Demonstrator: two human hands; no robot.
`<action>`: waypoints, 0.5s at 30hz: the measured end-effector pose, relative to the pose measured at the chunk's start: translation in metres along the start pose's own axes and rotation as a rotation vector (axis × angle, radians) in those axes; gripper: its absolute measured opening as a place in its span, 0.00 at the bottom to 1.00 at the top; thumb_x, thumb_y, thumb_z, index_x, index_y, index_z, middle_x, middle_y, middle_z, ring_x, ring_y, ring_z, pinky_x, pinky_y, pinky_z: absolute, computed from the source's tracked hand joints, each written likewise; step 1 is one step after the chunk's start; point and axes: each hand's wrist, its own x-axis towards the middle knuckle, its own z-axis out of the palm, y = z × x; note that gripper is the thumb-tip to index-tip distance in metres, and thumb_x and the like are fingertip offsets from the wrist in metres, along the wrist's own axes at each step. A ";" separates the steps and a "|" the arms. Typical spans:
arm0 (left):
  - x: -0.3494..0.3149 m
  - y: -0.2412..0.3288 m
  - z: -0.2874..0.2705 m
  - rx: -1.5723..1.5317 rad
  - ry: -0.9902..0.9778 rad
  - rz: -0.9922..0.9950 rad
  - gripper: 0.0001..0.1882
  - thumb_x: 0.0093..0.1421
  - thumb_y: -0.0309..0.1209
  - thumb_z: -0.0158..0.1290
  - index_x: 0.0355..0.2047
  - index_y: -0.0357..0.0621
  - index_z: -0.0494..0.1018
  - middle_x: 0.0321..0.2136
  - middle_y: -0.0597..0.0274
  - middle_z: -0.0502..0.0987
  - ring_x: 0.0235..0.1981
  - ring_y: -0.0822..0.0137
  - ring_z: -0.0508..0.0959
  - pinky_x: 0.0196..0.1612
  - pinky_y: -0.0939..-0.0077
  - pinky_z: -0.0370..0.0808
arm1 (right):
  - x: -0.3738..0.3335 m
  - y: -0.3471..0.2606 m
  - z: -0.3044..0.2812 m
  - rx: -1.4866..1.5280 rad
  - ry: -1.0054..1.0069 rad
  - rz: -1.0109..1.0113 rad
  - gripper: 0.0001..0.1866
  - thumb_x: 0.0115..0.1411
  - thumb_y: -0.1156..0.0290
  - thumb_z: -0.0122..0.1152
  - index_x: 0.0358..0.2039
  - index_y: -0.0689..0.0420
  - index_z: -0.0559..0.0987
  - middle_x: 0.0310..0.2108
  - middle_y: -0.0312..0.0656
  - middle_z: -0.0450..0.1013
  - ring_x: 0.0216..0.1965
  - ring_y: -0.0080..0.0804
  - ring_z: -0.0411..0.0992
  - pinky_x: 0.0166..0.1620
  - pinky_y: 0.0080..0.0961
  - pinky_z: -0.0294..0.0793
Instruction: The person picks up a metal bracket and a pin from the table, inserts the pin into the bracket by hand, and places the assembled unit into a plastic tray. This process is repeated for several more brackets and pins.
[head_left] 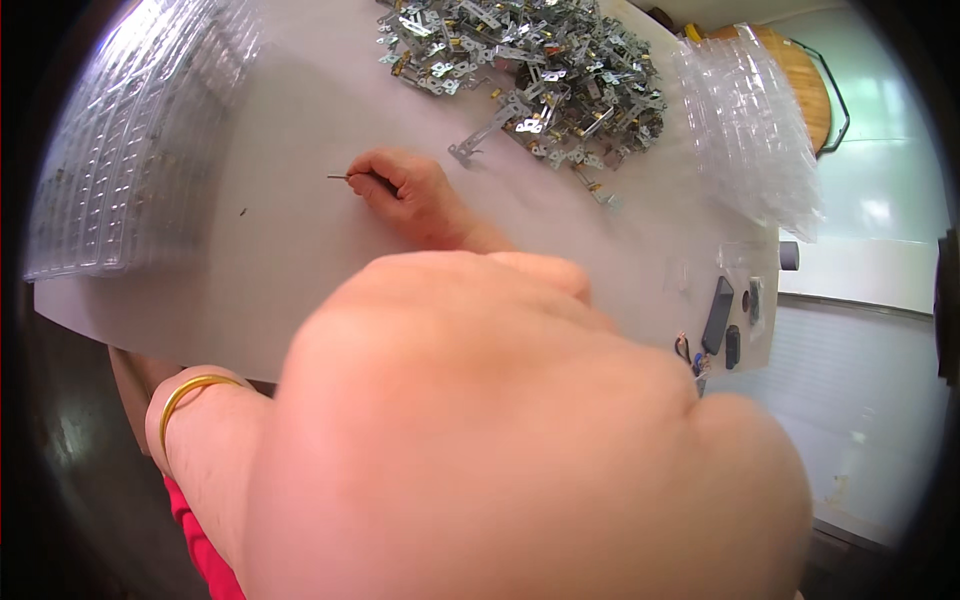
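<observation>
Close to the camera, my left hand [530, 430] fills the lower middle, its back towards me. Its fingers are turned away and hidden, so whatever they hold does not show. A gold bangle [195, 388] circles the left wrist. Farther off, my right hand [410, 200] is closed just above the white table, its forearm partly covered by the left hand. A thin metal piece [337, 177] sticks out to the left from between its thumb and fingers; the rest of that piece is hidden. Beyond it lies a heap of small metal brackets [560, 75], some with brass-coloured parts.
Stacked clear plastic trays [130, 150] stand at the left. More clear plastic packaging [750, 130] lies at the right. A dark phone-like object [717, 315] and scissors [690, 355] are near the right table edge. One bracket [485, 135] strays from the heap. A wooden round stool [785, 80] stands beyond.
</observation>
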 end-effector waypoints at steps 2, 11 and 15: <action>0.002 0.000 0.001 -0.011 0.006 0.007 0.11 0.37 0.17 0.55 0.15 0.41 0.63 0.09 0.66 0.63 0.06 0.69 0.58 0.15 0.77 0.59 | 0.003 -0.002 -0.002 0.016 -0.007 0.003 0.05 0.61 0.73 0.61 0.36 0.59 0.79 0.29 0.47 0.76 0.29 0.41 0.75 0.34 0.32 0.73; -0.002 0.004 0.007 -0.024 0.035 -0.017 0.10 0.37 0.17 0.55 0.15 0.41 0.63 0.09 0.66 0.63 0.06 0.69 0.58 0.15 0.77 0.59 | 0.004 -0.004 -0.004 -0.020 0.026 -0.007 0.04 0.60 0.73 0.61 0.35 0.59 0.79 0.29 0.47 0.76 0.29 0.42 0.75 0.33 0.32 0.73; 0.006 0.012 0.005 -0.010 0.032 -0.006 0.10 0.37 0.17 0.54 0.15 0.41 0.63 0.09 0.66 0.63 0.06 0.69 0.58 0.15 0.77 0.59 | 0.004 -0.003 -0.004 -0.022 -0.001 -0.047 0.05 0.61 0.74 0.62 0.37 0.60 0.79 0.27 0.42 0.76 0.28 0.29 0.72 0.33 0.26 0.72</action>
